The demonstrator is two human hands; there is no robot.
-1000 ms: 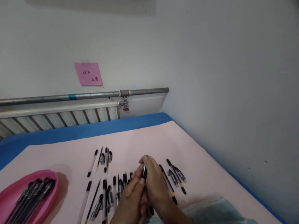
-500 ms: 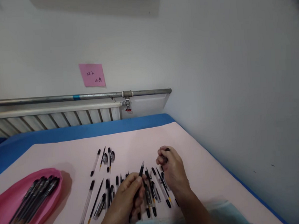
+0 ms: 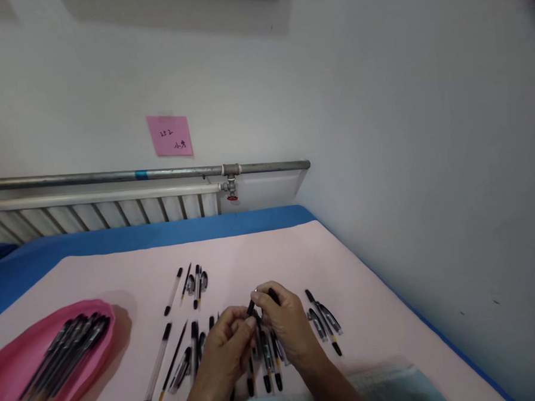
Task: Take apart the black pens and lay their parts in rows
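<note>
My left hand point(image 3: 230, 346) is closed around a black pen point(image 3: 250, 308), its tip pointing up and away. My right hand point(image 3: 287, 322) meets it there, thumb and fingertips pinching at the pen's tip end. A short black piece point(image 3: 274, 296), which looks like a pen cap, pokes out of the right hand; most of it is hidden by the fingers. Under and around both hands lie pen parts: clear barrels point(image 3: 157, 371), thin refills point(image 3: 173, 361) with yellowish ends, and loose caps point(image 3: 181, 371) with black clips.
A pink basin point(image 3: 107, 328) at the left holds a bundle of assembled-looking pens point(image 3: 65, 366). More pen parts point(image 3: 195, 286) lie farther back, others point(image 3: 325, 323) at the right. The pink sheet point(image 3: 261, 248) covers a blue surface point(image 3: 170, 232) against the wall, below a radiator pipe point(image 3: 176, 173).
My right hand has come left and down to the pen's tip, uncovering the parts on the right. My left hand keeps its hold on the pen. The view has shifted slightly.
</note>
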